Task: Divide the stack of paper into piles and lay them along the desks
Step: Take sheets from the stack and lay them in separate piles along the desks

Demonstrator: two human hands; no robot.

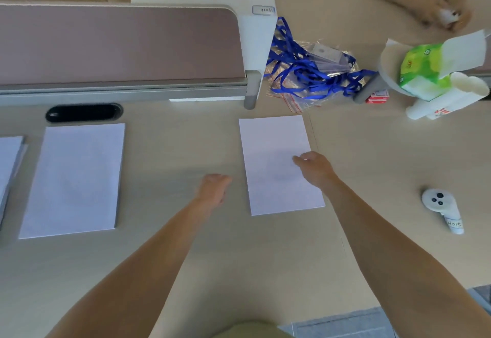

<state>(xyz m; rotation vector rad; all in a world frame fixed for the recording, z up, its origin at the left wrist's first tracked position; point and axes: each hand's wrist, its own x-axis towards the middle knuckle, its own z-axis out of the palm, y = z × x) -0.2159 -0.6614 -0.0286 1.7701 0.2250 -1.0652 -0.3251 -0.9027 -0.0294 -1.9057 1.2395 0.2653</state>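
Now your right hand point(314, 165) rests with fingers curled on the right edge of the newest paper pile point(279, 165), which lies flat on the counter point(385, 157), long axis running away from you; whether it pinches any sheets I cannot tell. Your left hand point(214, 187), loosely closed and empty, sits just left of that pile. Bare counter opens rightward toward the white controller point(439, 205); two more piles point(74, 178) lie well apart to the left.

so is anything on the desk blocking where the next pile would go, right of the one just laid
Only the white controller lies further right; the desk just beside the rightmost pile under the right hand is bare.
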